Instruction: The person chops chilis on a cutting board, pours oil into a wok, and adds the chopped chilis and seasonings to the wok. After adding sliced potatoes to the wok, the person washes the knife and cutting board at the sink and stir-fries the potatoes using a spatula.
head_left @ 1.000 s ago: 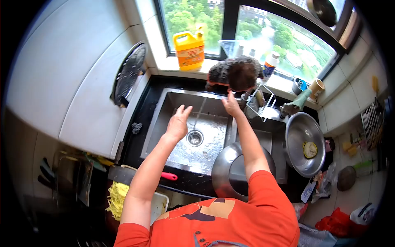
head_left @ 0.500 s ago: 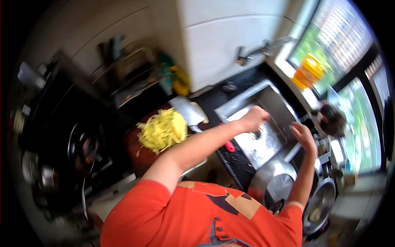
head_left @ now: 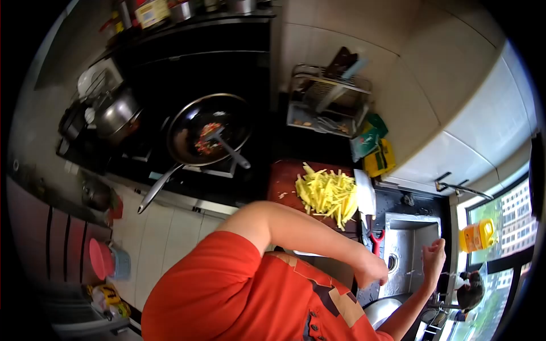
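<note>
My left hand [head_left: 372, 271] is over the near-left edge of the metal sink [head_left: 412, 233], its fingers bent downward and partly hidden. Over the sink's far side, close to the window, is my right hand [head_left: 434, 256], fingers curled, with nothing visible in it. A thin stream of water crosses between the hands. Yellow cut strips [head_left: 327, 196] lie heaped on a dark red cutting board [head_left: 281, 184], with a cleaver [head_left: 364, 193] at the board's right edge. Red-handled scissors or a similar tool [head_left: 376, 241] lies beside the sink.
A wok [head_left: 187, 128] with chopped red bits and a spatula [head_left: 227, 149] sits on the stove. Behind it on the left is a steel pot [head_left: 116, 113]. A knife rack [head_left: 330, 99] stands by the wall. A yellow jug [head_left: 478, 235] is on the windowsill.
The view has swung left from the sink and window to the stove and cutting board. My hands, earlier apart with fingers spread, are now more curled over the sink.
</note>
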Demonstrator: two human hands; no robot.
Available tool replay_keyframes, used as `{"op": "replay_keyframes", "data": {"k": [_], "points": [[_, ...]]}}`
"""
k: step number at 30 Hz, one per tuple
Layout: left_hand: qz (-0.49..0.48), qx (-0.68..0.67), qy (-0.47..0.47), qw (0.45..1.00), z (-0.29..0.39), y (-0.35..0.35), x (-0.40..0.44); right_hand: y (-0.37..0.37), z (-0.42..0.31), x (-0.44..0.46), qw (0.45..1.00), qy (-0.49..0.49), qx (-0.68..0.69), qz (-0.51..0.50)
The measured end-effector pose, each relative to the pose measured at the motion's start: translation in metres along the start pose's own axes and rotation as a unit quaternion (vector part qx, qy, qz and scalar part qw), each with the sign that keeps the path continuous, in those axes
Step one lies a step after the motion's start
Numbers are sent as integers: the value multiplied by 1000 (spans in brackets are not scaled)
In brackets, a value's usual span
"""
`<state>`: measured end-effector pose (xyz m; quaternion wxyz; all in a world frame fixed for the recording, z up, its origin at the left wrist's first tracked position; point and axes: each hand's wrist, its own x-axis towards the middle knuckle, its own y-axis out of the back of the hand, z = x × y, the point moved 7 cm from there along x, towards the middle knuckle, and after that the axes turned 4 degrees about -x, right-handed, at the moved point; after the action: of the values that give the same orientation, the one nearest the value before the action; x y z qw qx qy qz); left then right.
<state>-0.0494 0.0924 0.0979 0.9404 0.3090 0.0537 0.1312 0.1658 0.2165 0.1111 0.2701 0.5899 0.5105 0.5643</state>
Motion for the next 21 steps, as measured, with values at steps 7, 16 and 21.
{"op": "replay_keyframes", "data": {"k": [7, 16, 21], "points": [[81, -61, 163, 981, 28, 18, -274, -57, -150, -7, 971, 51, 33, -229], [641, -253, 335, 642, 94, -42, -729, -80, -266, -26, 952, -13, 68, -297], [735, -298, 475, 381, 32, -160, -878, -136, -208, 3, 950, -111, 121, -267]]}}
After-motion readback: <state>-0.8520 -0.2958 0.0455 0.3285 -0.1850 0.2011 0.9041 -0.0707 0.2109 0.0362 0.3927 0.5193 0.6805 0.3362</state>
